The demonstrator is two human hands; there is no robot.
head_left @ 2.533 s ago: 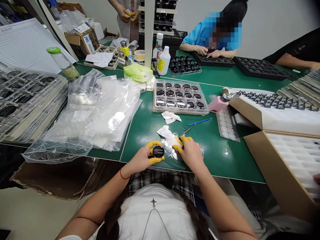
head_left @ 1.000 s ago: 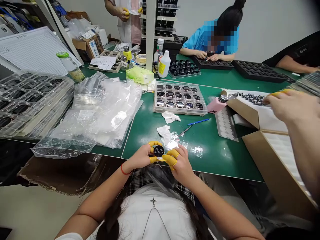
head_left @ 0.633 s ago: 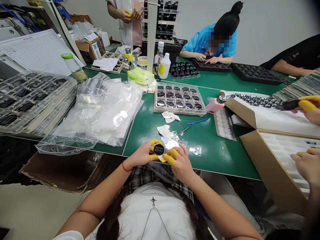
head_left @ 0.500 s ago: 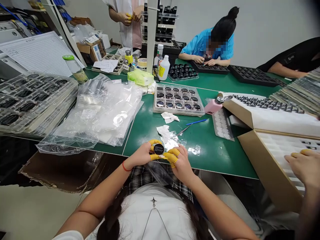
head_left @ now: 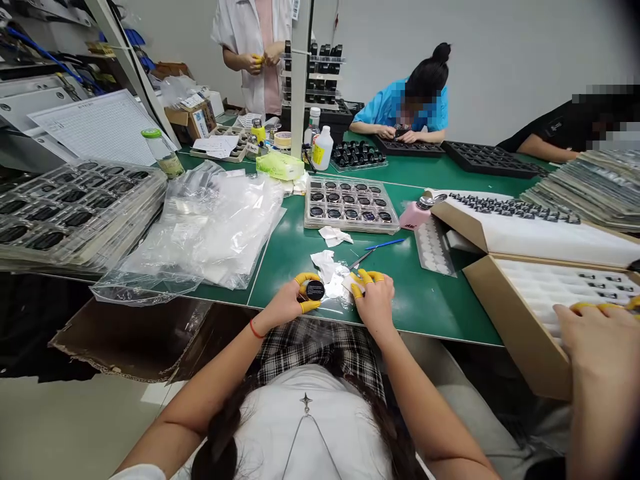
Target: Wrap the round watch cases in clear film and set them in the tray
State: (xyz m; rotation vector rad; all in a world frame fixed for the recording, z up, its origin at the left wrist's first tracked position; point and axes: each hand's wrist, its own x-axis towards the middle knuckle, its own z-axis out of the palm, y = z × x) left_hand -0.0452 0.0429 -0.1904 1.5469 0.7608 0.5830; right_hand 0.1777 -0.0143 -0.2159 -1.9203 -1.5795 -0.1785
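My left hand [head_left: 287, 301], with yellow finger cots, grips a small round black disc [head_left: 315, 290] by its edge; fine white print shows on its face. Over the table, my right hand [head_left: 375, 300] also wears yellow cots. Its fingers are bent down beside a crumpled white tissue [head_left: 327, 265] and clear film; what lies between the fingertips is hidden. Just beyond them lie dark tweezers [head_left: 361, 259] and a blue tool [head_left: 384, 245]. Farther off, a clear tray [head_left: 350, 230] carries round black pieces in rows.
Plastic bags [head_left: 220, 227] and stacked trays [head_left: 75, 213] fill the left. At right stand a pink pump bottle [head_left: 415, 215] and an open carton [head_left: 520, 333], with a co-worker's hand [head_left: 600, 333] over it. Other people work across the table.
My right hand has parted from the disc and moved right and forward, onto the table by the tissue. The disc stays in my left hand. The view has shifted slightly.
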